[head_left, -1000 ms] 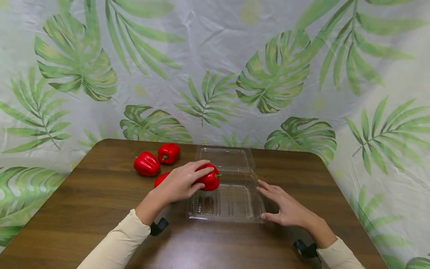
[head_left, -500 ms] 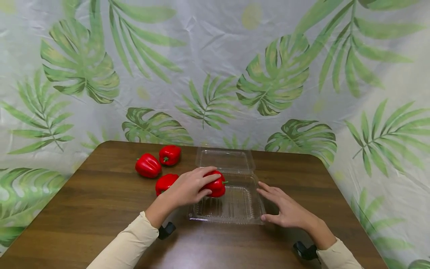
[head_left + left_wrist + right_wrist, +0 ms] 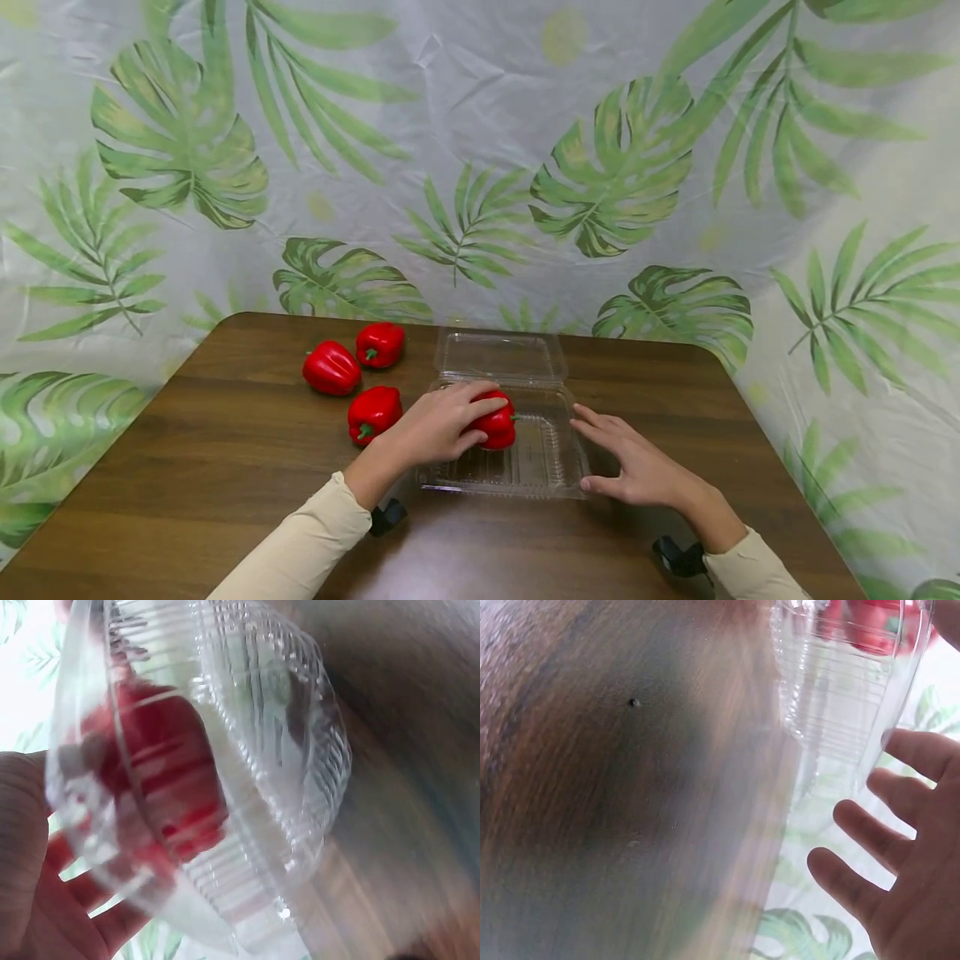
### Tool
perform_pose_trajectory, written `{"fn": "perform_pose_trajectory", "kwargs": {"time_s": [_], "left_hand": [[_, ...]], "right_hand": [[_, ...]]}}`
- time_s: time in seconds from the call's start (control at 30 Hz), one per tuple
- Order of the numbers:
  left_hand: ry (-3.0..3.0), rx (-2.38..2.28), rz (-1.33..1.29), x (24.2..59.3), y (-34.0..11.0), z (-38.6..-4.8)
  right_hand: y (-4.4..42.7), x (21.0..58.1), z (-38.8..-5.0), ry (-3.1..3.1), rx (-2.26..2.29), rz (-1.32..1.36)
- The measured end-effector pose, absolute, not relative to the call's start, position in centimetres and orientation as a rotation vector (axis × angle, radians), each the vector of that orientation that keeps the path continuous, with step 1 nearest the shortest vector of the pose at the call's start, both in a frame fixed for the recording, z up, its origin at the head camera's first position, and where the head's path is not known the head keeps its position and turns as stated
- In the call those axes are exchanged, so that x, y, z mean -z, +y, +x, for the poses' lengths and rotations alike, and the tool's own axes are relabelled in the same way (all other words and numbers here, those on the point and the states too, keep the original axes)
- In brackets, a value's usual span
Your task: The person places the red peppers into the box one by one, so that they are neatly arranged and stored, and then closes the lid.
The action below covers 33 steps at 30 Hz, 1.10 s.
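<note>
On head cam I've got the L hand (image 3: 442,423) w/ fingers curled round a red pepper (image 3: 499,425) at the L half of the clear container (image 3: 536,454); can't tell if it's touching the base. R hand (image 3: 637,462) has fingers spread, nothing gripped, at the container's R rim. 3 more peppers (image 3: 332,367) on table (image 3: 225,475), L.

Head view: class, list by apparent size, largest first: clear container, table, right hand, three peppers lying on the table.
1. Table
2. Clear container
3. Right hand
4. Front pepper, leftmost pepper, back pepper: too alike to rank, and unequal nearness to the camera makes it unsure.
</note>
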<state>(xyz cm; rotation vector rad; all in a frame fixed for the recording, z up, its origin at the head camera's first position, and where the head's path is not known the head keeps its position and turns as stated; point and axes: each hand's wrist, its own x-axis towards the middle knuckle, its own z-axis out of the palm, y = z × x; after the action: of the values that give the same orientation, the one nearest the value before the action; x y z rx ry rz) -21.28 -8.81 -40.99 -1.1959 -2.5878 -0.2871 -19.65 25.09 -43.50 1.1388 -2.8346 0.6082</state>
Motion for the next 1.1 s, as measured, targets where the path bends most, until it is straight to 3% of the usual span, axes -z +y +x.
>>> {"fn": "perform_pose_trajectory", "kwargs": {"time_s": [1.1], "left_hand": [[-2.722, 0.246, -1.121, 43.0, -3.4, -22.6]], "right_hand": [[24.5, 43.8, -19.9, -2.815, -0.663, 1.135]]}}
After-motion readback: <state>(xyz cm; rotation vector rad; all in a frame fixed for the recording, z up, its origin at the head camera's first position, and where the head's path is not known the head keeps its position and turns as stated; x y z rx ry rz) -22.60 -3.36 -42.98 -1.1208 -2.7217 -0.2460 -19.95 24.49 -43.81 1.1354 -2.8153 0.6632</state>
